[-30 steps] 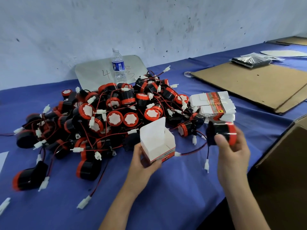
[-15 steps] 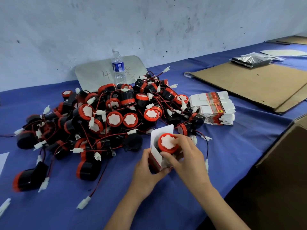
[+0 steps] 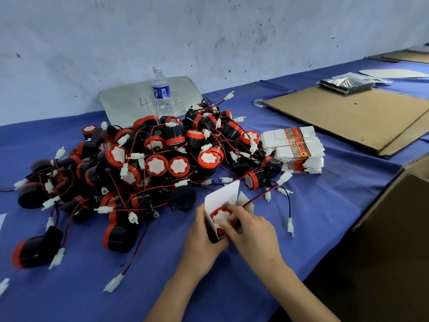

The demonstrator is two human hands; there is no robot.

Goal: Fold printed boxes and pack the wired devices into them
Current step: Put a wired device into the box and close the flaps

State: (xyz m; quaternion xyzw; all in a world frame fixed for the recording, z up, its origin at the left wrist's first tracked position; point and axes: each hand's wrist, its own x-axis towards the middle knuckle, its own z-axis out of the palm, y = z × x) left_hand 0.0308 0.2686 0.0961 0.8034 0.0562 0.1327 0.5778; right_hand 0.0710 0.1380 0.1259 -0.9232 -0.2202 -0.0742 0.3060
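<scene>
Printed box [image 3: 223, 198] stands on the blue counter [image 3: 325, 217] with its top flaps open, just in front of the pile of loose devices [image 3: 151, 163]. Left hand [image 3: 204, 240] grips the box from its left side. Right hand [image 3: 253, 231] has its fingers curled on the red-rimmed wired device [image 3: 220, 218], which is seated inside the box, white face up. Its wire [image 3: 260, 196] trails out over the right flap onto the counter. Flat box stack [image 3: 299, 149] lies at the right of the pile.
</scene>
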